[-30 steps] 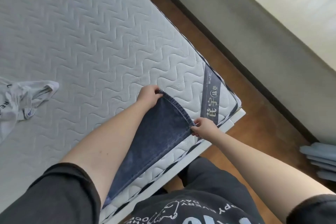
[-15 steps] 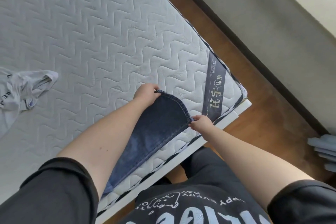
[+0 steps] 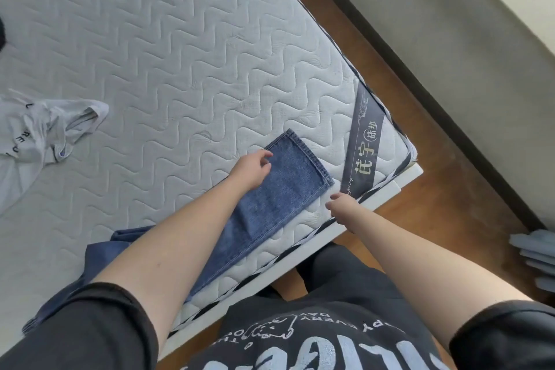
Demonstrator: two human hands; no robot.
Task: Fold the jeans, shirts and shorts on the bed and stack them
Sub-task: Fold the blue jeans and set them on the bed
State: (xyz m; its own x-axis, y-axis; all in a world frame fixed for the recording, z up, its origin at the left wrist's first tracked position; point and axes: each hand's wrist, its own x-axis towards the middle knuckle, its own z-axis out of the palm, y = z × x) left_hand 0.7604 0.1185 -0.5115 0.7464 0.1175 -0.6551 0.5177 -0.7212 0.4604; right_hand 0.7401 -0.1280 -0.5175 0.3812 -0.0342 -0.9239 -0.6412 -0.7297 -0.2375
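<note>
Jeans [image 3: 279, 189] flat along bed [image 3: 180, 69] edge, at 5 o'clock of mattress, hem toward corner. Left hand [image 3: 250, 170] resting on leg near hem, fingers loosely curled, clamping nothing. Right hand [image 3: 342, 204] just off hem corner, fingers loose, apart from cloth. Denim: heavy, stiffish, non-slippery; best taken at hem corners or waistband. Versus half a second ago: both hem pinches released, leg now laid flat. Shirt [image 3: 39, 135] crumpled at 9 o'clock.
</note>
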